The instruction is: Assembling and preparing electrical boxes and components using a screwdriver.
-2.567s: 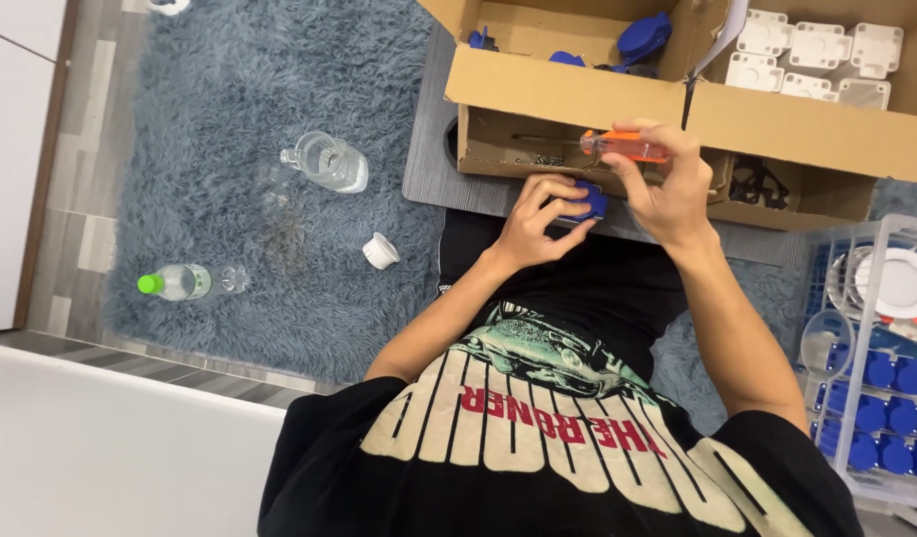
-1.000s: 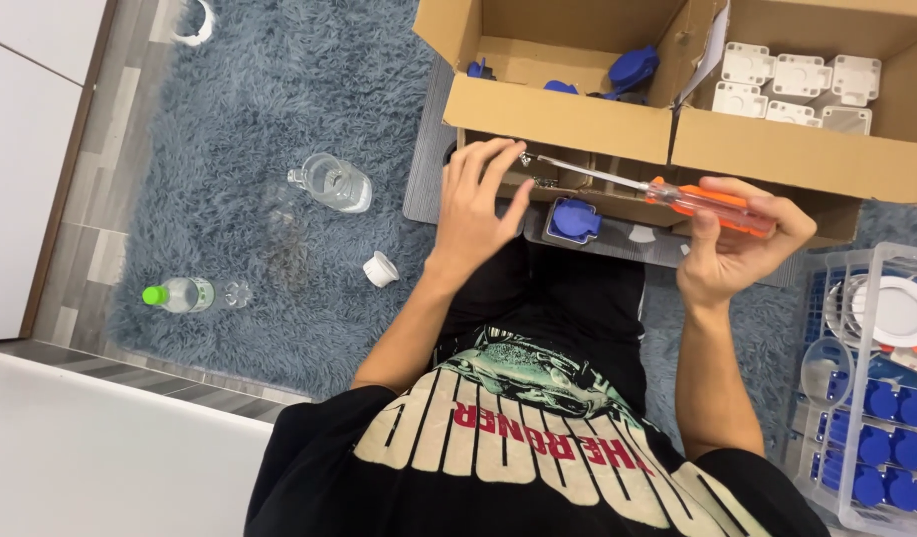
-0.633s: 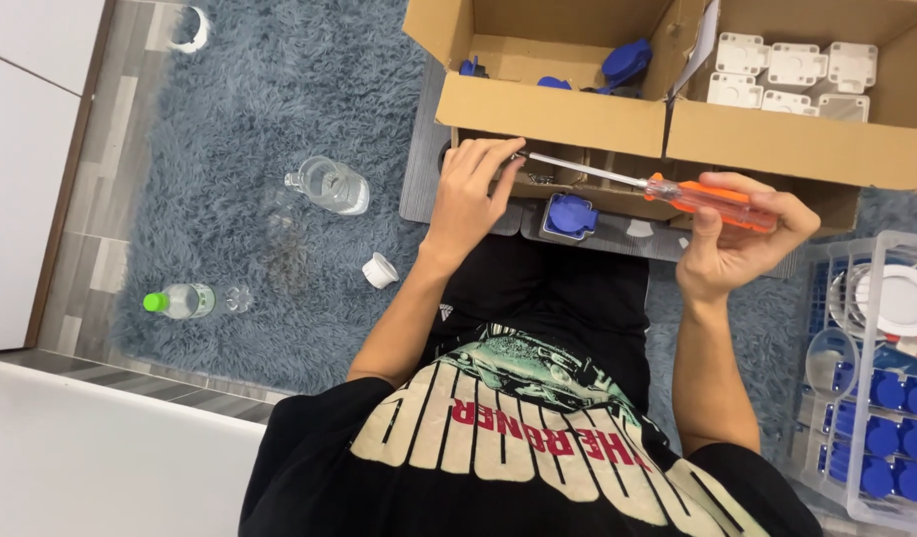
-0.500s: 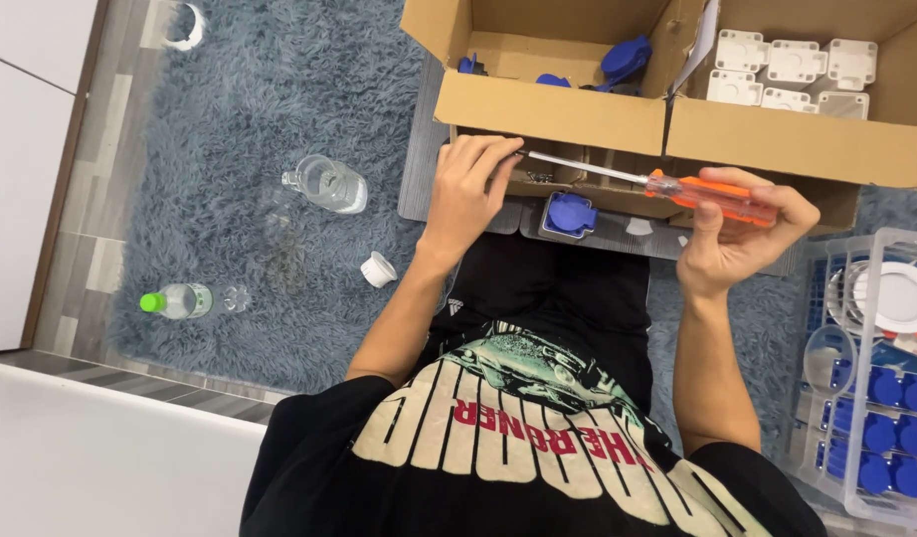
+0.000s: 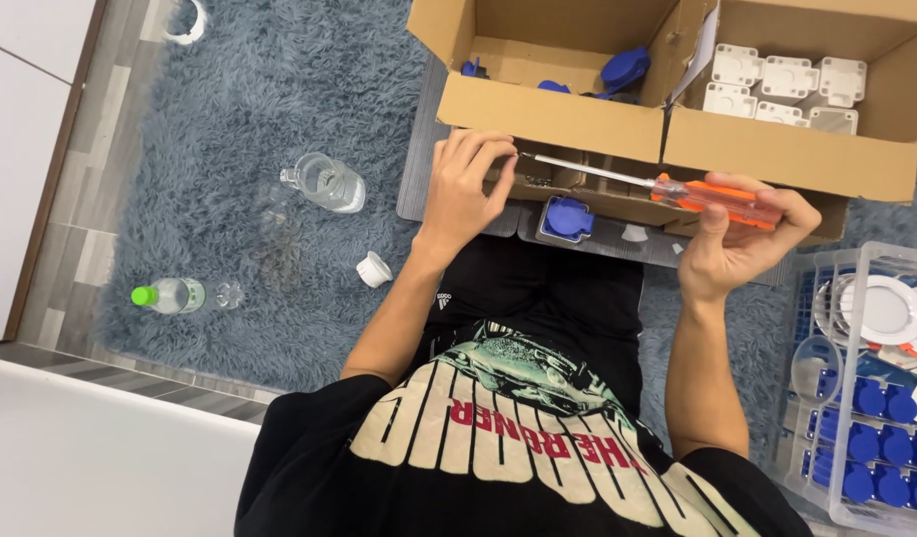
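screwdriver (image 5: pixel 677 189), one, two hands gripping

a shaggy blue-grey rug (image 5: pixel 230 119) covers the floor. on it, to the left, lie a clear bottle with a green cap (image 5: pixel 170 295), a clear glass jug (image 5: pixel 326 184) on its side and a small white cap (image 5: pixel 375 269). far off sits an open cardboard box (image 5: pixel 558 114) (blue parts in one half, white parts (image 5: pixel 782 85) in the other). at the right stands a clear crate (image 5: pixel 861 398) of blue caps.

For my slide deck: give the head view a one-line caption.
Right hand grips an orange-handled screwdriver; left hand pinches its metal tip before open cardboard boxes.
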